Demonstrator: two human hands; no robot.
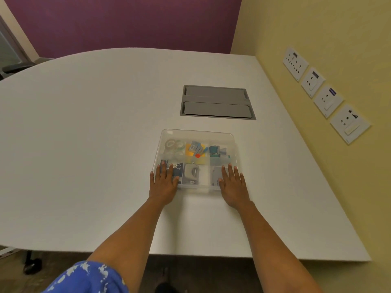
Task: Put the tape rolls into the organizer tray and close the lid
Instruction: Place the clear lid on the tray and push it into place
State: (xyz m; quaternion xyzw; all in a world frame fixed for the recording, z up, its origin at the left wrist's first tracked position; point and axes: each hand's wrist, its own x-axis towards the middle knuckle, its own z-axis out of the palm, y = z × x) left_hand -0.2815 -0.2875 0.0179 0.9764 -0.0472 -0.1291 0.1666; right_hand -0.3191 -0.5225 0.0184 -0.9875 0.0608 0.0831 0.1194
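Two bare forearms enter from the lower edge, each ending in an uncovered hand: left hand (164,182), right hand (233,186). No gloves show; whether rings are worn is too small to tell. Both wrists are bare, with no watch or band. At the lower left, a short sleeve (88,278) of blue fabric with an irregular white splashed print covers the left upper arm.
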